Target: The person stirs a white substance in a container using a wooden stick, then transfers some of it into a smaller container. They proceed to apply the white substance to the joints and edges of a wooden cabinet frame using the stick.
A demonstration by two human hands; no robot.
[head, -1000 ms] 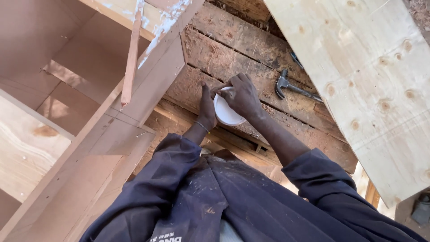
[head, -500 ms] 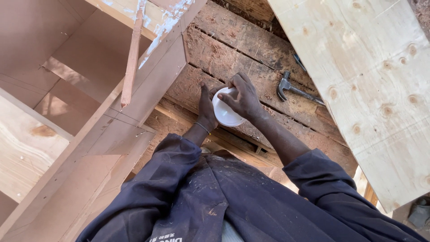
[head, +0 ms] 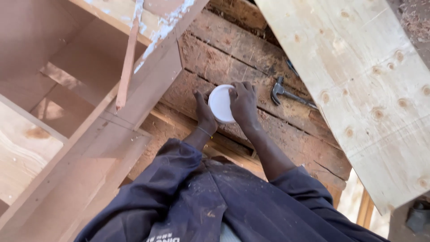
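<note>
The person is holding a round white lid [head: 221,103] between both hands over a table [head: 286,134] of rough, dusty planks. The left hand [head: 204,114] is cupping the lid's left edge, while the right hand [head: 244,105] is lying over its right side with fingers curled on the rim. A claw hammer [head: 286,92] is lying on the planks just right of the hands, its handle running under a pale plywood sheet [head: 358,80]. An open wooden cabinet frame [head: 89,89] is standing to the left, with a thin wooden strip [head: 126,62] leaning across it. Dark blue sleeves [head: 179,166] are filling the lower view.
</note>
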